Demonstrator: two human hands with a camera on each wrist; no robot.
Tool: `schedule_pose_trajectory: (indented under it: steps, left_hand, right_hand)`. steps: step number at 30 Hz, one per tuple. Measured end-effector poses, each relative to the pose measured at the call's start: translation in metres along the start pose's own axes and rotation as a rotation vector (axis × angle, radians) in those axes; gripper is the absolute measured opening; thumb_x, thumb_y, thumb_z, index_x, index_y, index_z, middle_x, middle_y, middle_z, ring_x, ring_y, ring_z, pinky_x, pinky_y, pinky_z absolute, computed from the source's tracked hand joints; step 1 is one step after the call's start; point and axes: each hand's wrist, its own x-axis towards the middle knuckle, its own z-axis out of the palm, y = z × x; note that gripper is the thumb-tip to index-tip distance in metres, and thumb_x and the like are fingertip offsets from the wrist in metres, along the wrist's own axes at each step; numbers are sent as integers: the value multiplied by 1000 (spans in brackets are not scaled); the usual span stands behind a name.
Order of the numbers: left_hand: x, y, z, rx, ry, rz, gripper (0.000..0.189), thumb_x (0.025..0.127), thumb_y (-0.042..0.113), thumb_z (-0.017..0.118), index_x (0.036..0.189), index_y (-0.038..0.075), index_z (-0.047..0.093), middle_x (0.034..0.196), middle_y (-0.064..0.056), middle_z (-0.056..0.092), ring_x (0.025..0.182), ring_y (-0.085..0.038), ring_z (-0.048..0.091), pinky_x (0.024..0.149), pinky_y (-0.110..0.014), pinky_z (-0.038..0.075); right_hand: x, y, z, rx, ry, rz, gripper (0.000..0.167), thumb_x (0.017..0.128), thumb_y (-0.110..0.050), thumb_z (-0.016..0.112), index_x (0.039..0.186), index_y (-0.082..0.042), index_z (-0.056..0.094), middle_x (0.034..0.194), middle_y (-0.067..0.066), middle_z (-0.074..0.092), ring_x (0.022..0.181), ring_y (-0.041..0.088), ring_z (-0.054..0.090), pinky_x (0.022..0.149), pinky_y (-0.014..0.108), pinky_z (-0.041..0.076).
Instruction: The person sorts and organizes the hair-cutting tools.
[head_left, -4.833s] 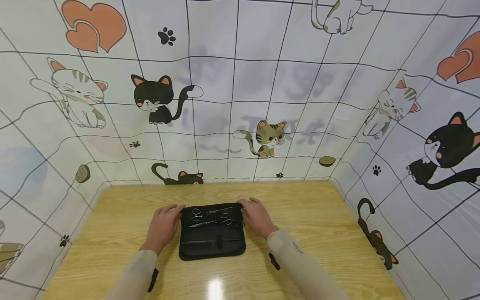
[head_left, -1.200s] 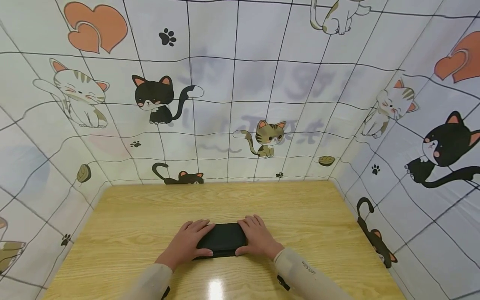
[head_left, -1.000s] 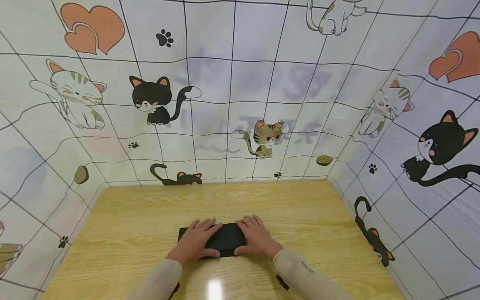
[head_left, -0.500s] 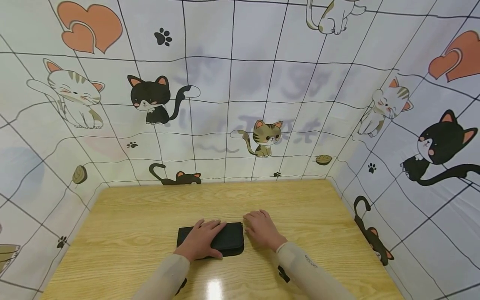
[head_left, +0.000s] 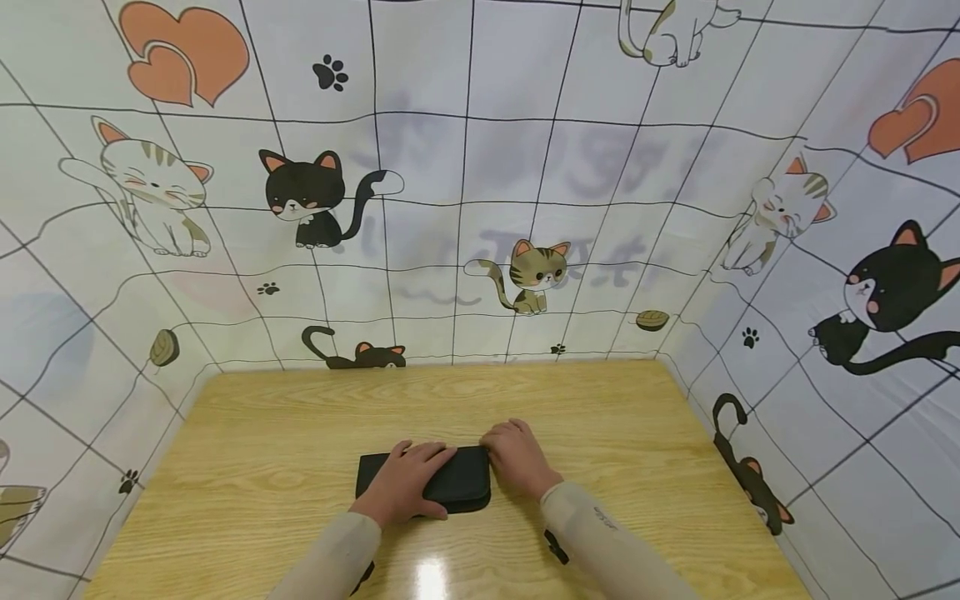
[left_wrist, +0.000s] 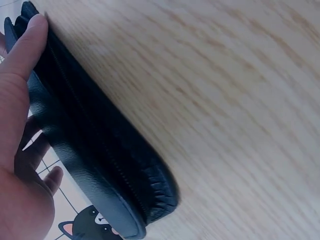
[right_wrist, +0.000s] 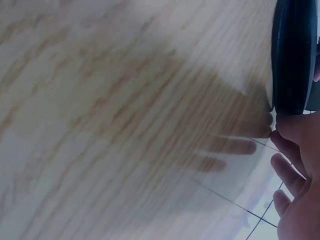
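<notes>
A black leather-like zip case (head_left: 468,477) lies folded over on the table, its scissors hidden inside. My left hand (head_left: 403,485) holds it from above at the left and middle, fingers across the top and thumb at the near edge. In the left wrist view, the thumb (left_wrist: 30,47) presses the zippered side (left_wrist: 95,120); whether the teeth there are joined I cannot tell. At the far right corner, my right hand (head_left: 519,457) has curled fingers. The right wrist view shows its thumb and forefinger pinching at the case's end (right_wrist: 294,60); the zipper pull itself is hidden.
The light wooden table (head_left: 300,425) extends around the case. White cloth walls (head_left: 435,167) with cat drawings and grid lines rise behind it and on both sides. A light reflection shows on the table near the front.
The case was unfolded with scissors showing, then got folded over. My left hand slid right onto its middle. My right hand left the top and curled its fingers at the far right corner.
</notes>
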Motion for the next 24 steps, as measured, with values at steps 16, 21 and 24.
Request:
schedule_pose_trajectory:
  steps: [16,21,24]
  left_hand:
    - [-7,0,5,52,55,52,90,79,67,65,152,23,36,152,-2,44,138,-20,44,115,-52,32]
    - [-9,1,5,58,47,48,88,81,67,63,153,24,34,154,-2,42,140,-22,42,116,-51,32]
    - [-10,1,4,67,42,43,88,82,67,62,153,25,33,154,-1,41,141,-22,41,116,-51,32]
  right_hand:
    - [1,0,8,-23,1,8,14,90,-16,69,101,-19,77,105,-5,75,100,12,69,102,42,48]
    - [1,1,9,-44,11,11,14,89,-17,71,100,-17,78,102,-6,76,97,10,70,100,41,49]
    - [2,0,8,-41,15,7,14,89,-17,71,100,-17,78,102,-6,76,96,10,70,101,41,49]
